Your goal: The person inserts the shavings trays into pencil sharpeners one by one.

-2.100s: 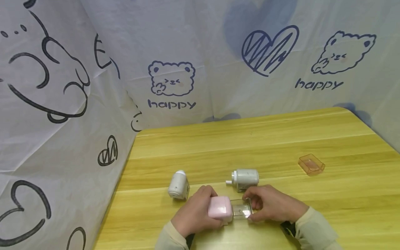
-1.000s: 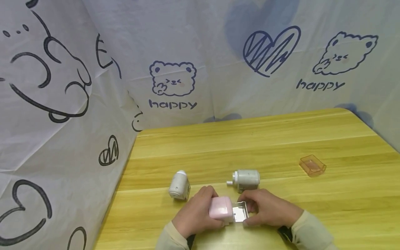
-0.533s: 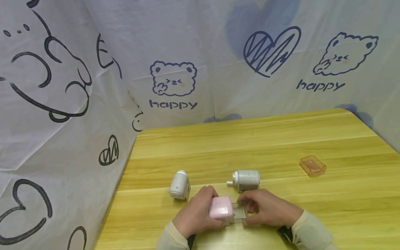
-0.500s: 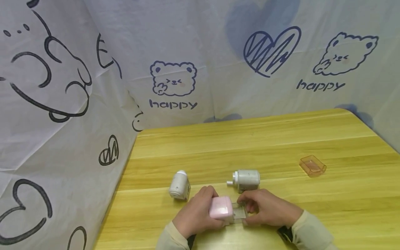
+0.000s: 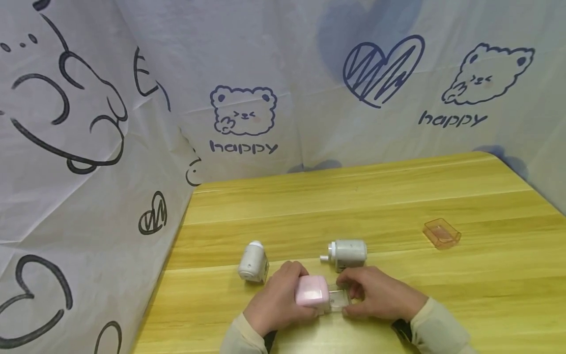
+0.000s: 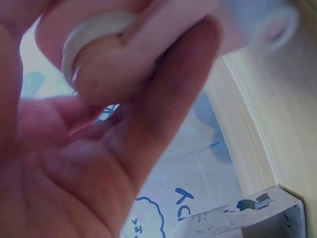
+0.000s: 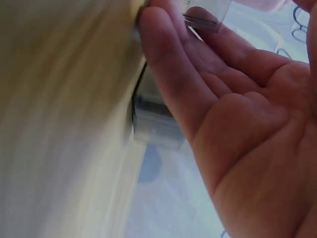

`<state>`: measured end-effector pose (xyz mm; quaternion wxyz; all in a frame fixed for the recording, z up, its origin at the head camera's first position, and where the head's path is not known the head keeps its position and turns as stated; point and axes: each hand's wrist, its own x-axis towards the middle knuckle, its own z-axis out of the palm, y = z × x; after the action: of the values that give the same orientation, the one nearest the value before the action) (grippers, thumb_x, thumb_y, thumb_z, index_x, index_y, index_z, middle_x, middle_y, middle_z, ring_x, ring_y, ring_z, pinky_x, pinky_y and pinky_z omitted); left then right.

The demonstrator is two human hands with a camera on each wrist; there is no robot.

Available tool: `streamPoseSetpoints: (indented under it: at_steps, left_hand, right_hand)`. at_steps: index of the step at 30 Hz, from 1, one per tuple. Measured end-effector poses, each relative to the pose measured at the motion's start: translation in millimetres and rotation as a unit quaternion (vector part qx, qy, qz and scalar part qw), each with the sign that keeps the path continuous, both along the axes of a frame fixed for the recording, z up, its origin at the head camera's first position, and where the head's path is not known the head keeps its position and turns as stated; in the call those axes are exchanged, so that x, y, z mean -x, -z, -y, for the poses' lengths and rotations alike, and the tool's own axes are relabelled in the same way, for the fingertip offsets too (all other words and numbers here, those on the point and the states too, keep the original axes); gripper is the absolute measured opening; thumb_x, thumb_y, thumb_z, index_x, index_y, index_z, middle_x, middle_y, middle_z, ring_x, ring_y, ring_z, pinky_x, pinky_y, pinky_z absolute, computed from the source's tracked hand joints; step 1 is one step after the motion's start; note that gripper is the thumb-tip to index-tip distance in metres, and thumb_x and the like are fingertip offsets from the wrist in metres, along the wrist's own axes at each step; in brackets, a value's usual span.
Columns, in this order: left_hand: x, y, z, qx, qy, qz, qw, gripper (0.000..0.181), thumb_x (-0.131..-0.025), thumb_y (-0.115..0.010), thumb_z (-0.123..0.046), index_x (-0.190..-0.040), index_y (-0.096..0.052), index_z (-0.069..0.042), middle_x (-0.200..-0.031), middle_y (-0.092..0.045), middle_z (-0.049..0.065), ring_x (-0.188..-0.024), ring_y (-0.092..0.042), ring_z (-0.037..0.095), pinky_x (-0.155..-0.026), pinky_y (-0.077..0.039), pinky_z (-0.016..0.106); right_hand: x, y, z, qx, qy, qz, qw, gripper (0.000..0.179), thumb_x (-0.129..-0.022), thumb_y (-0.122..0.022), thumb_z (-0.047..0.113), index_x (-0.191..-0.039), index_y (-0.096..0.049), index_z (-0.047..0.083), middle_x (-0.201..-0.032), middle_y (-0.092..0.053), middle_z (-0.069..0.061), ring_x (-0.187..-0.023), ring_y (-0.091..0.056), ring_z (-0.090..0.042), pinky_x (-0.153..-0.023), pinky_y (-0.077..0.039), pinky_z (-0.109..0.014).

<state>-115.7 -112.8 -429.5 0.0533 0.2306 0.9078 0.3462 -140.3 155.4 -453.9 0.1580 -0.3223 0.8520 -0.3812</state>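
A pink pencil sharpener [image 5: 312,291] lies near the table's front edge, gripped from the left by my left hand [image 5: 275,301]. In the left wrist view my fingers wrap its pink body [image 6: 163,22], and a rounded crank part shows. From its right side sticks out a clear plastic drawer [image 5: 338,299]. My right hand [image 5: 383,295] pinches the drawer's outer end between thumb and fingers. The right wrist view shows a corner of the clear drawer [image 7: 210,14] at my fingertips. The drawer's inner end is hidden by the pink body.
Just behind my right hand lies a grey sharpener [image 5: 351,252] with a white crank. Another grey sharpener [image 5: 253,262] stands left of my left hand. An orange see-through drawer [image 5: 441,234] sits further back at the right. Printed cloth [image 5: 305,108] hangs behind the table.
Over two seconds my right hand has moved left with the clear drawer, so less of it sticks out of the pink sharpener. In the last half second hardly anything has moved.
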Motion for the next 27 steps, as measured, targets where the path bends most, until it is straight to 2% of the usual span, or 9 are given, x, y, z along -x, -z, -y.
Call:
streamPoseSetpoints:
  at_steps: [2, 5, 7, 9, 17, 20, 23, 25, 27]
  left_hand:
    - [1.4, 0.5, 0.2, -0.018, -0.023, -0.024, 0.9993, 0.057, -0.072, -0.094, -0.025, -0.115, -0.059, -0.009, -0.105, -0.058, 0.0, -0.088, -0.056, 0.011, -0.079, -0.053, 0.029]
    - [3.9, 1.6, 0.3, -0.038, -0.075, -0.06, 0.9947, 0.059, -0.076, -0.093, -0.023, -0.122, -0.06, -0.005, -0.112, -0.062, 0.005, -0.097, -0.058, 0.017, -0.086, -0.054, 0.037]
    - [5.4, 3.0, 0.5, -0.043, -0.103, -0.07, 0.9913, 0.061, -0.077, -0.092, -0.023, -0.125, -0.061, -0.003, -0.116, -0.063, 0.008, -0.101, -0.06, 0.02, -0.089, -0.055, 0.042]
    - [7.0, 5.5, 0.1, -0.036, -0.119, -0.073, 0.9895, 0.061, -0.077, -0.092, -0.024, -0.126, -0.062, -0.003, -0.117, -0.064, 0.009, -0.103, -0.06, 0.021, -0.09, -0.055, 0.043]
    - [10.8, 12.9, -4.3, -0.024, -0.121, -0.081, 0.9891, 0.062, -0.078, -0.092, -0.025, -0.127, -0.063, -0.001, -0.117, -0.064, 0.01, -0.103, -0.06, 0.021, -0.089, -0.055, 0.042]
    - [10.8, 13.7, -5.2, -0.014, -0.12, -0.064, 0.9906, 0.065, -0.079, -0.091, -0.027, -0.13, -0.061, -0.001, -0.12, -0.064, 0.011, -0.105, -0.06, 0.023, -0.091, -0.054, 0.044]
    - [9.6, 12.1, -5.6, -0.004, -0.127, -0.05, 0.9906, 0.079, -0.08, -0.089, -0.037, -0.142, -0.055, -0.001, -0.13, -0.062, 0.014, -0.113, -0.06, 0.026, -0.096, -0.053, 0.047]
    - [8.3, 9.9, -5.6, -0.012, -0.139, -0.066, 0.9881, 0.087, -0.079, -0.088, -0.045, -0.146, -0.051, -0.003, -0.136, -0.06, 0.015, -0.118, -0.059, 0.028, -0.1, -0.052, 0.049]
    - [8.6, 7.0, -4.9, -0.038, -0.15, -0.124, 0.9801, 0.083, -0.083, -0.084, -0.047, -0.145, -0.052, -0.002, -0.137, -0.06, 0.016, -0.121, -0.059, 0.031, -0.102, -0.051, 0.05]
  right_hand:
    - [1.4, -1.1, -3.7, -0.004, 0.014, -0.005, 0.9999, 0.048, -0.082, -0.086, 0.028, -0.118, -0.067, 0.003, -0.089, -0.062, 0.008, -0.08, -0.058, -0.006, -0.07, -0.053, -0.027]
    - [4.4, -1.9, -8.2, -0.004, 0.027, -0.01, 0.9996, 0.044, -0.084, -0.085, 0.027, -0.116, -0.066, 0.003, -0.088, -0.062, 0.007, -0.079, -0.058, -0.007, -0.069, -0.053, -0.027]
    - [5.7, -1.8, -9.6, -0.001, 0.028, -0.01, 0.9996, 0.043, -0.085, -0.085, 0.027, -0.115, -0.066, 0.003, -0.088, -0.062, 0.006, -0.079, -0.059, -0.007, -0.069, -0.053, -0.028]
    - [6.1, -2.0, -9.9, 0.0, 0.027, -0.007, 0.9996, 0.043, -0.085, -0.084, 0.028, -0.115, -0.065, 0.003, -0.089, -0.063, 0.006, -0.079, -0.059, -0.007, -0.07, -0.054, -0.028]
    - [5.7, -3.9, -9.0, 0.002, 0.035, -0.009, 0.9994, 0.044, -0.085, -0.084, 0.029, -0.114, -0.066, 0.002, -0.087, -0.062, 0.006, -0.077, -0.059, -0.007, -0.069, -0.053, -0.027]
    - [5.7, -4.2, -8.9, 0.002, 0.035, -0.008, 0.9993, 0.044, -0.086, -0.084, 0.029, -0.114, -0.065, 0.001, -0.086, -0.062, 0.006, -0.077, -0.058, -0.007, -0.068, -0.053, -0.027]
    - [5.8, -3.9, -8.8, 0.002, 0.036, -0.007, 0.9993, 0.044, -0.086, -0.084, 0.029, -0.114, -0.065, 0.001, -0.086, -0.062, 0.006, -0.076, -0.058, -0.008, -0.068, -0.052, -0.027]
    - [5.6, -3.7, -8.9, 0.002, 0.035, -0.006, 0.9994, 0.044, -0.086, -0.083, 0.03, -0.114, -0.065, 0.002, -0.086, -0.061, 0.006, -0.076, -0.058, -0.008, -0.067, -0.052, -0.027]
    - [5.2, -3.8, -9.1, 0.002, 0.035, -0.006, 0.9994, 0.044, -0.086, -0.083, 0.03, -0.114, -0.066, 0.001, -0.085, -0.061, 0.006, -0.075, -0.057, -0.008, -0.067, -0.052, -0.027]
